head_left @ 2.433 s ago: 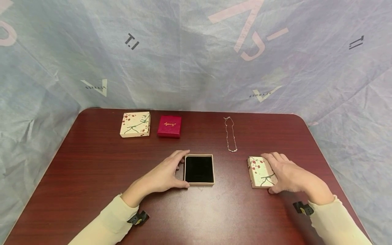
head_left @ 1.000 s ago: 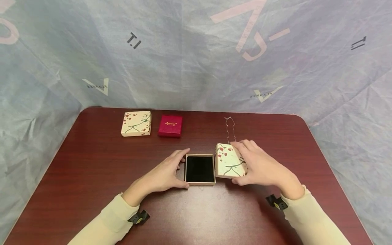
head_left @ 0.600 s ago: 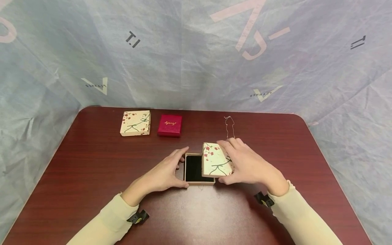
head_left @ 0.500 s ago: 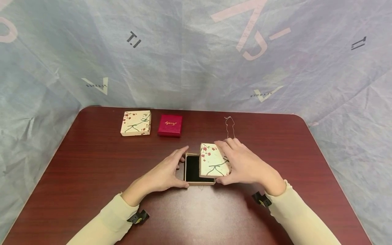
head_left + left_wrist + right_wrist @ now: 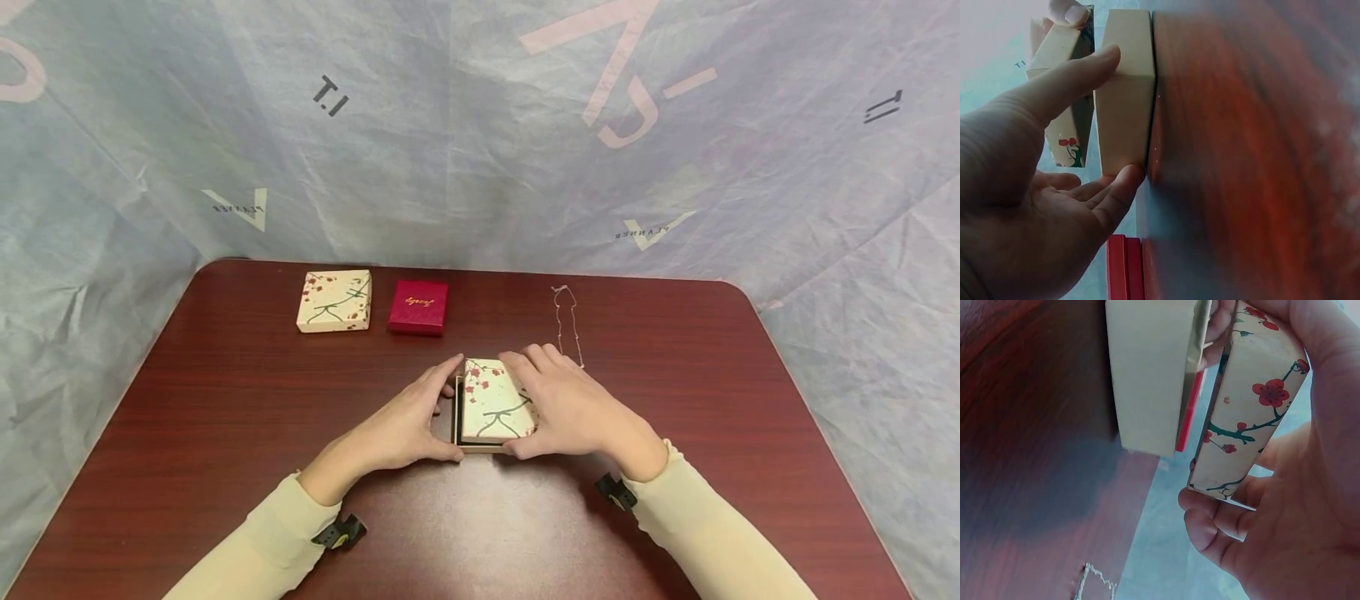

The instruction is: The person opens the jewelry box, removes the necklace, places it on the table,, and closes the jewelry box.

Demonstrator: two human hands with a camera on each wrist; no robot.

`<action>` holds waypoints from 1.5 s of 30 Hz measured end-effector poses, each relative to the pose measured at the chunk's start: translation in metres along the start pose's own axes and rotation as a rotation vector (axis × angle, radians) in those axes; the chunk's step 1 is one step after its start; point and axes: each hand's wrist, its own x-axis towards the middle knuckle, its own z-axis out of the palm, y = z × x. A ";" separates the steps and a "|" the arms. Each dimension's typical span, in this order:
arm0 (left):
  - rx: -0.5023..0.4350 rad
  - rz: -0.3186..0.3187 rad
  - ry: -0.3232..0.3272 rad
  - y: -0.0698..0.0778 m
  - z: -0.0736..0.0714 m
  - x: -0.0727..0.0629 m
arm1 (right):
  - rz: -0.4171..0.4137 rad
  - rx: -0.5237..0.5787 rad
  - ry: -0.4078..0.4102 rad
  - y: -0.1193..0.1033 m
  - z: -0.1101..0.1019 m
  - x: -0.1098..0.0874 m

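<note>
My right hand (image 5: 566, 408) grips a cream box lid (image 5: 491, 404) printed with red blossoms and dark branches. The lid hovers over the cream box base (image 5: 1125, 94), and a gap between the two shows in both wrist views. Thumb on the near side and fingers on the far side, my left hand (image 5: 397, 421) holds the base at its left edge on the table. A strip of the base's black lining shows left of the lid in the head view; the rest is covered.
A thin chain necklace (image 5: 576, 333) lies on the table (image 5: 225, 417) just beyond my right hand. Farther back stand a red jewelry box (image 5: 417, 308) with gold lettering and a second blossom-patterned box (image 5: 334, 302). A grey fabric backdrop (image 5: 450, 167) surrounds the table.
My right hand has carried the lid leftward from the right side of the table until it covers most of the base. My left hand has stayed at the base.
</note>
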 end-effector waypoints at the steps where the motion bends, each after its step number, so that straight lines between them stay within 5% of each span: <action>1: 0.001 -0.002 0.000 0.000 0.000 0.000 | -0.001 -0.003 0.001 -0.001 0.001 0.001; 29: -0.020 -0.023 -0.017 -0.001 0.001 0.000 | -0.007 -0.041 -0.032 -0.011 0.014 0.009; 45: 0.017 0.022 -0.010 -0.002 0.003 0.001 | 0.025 -0.073 -0.056 -0.013 0.015 0.007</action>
